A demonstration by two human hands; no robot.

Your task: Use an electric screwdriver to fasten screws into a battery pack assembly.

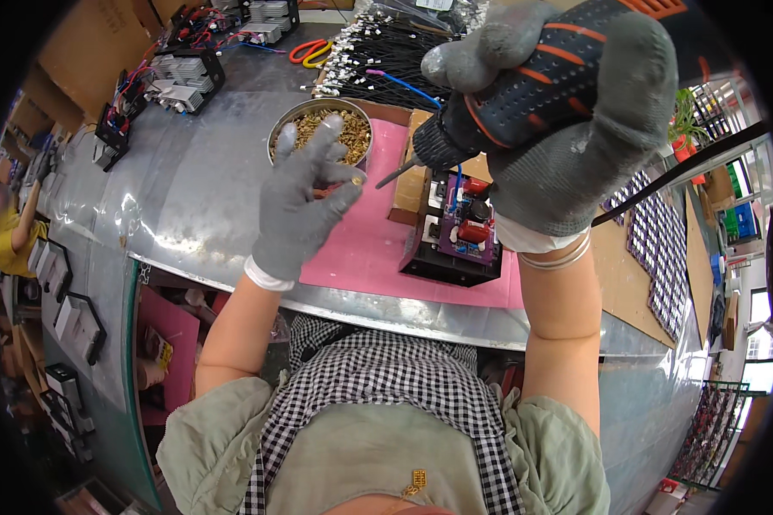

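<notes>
My left hand (299, 210), in a grey glove, is above the pink mat beside a round metal tin (272, 146) of small brass-coloured screws (339, 129). Its thumb and forefinger pinch a small brass-coloured screw (357, 181), while the other fingers stretch over the tin. My gloved right hand (567, 163) is closed round a black and orange power screwdriver (524, 94). The driver's dark bit (395, 175) points down and left, apart from the screw. Below the driver sits a black-cased electronic module (451, 266) with a purple circuit board (479, 236) and red components.
A pink mat (352, 257) covers part of the metal table (206, 180). Behind are a bundle of black cables (386, 51) and red and yellow scissors (311, 53). Heatsink modules (180, 81) stand far left. A black cord (687, 167) hangs right. Another person (17, 227) is at far left.
</notes>
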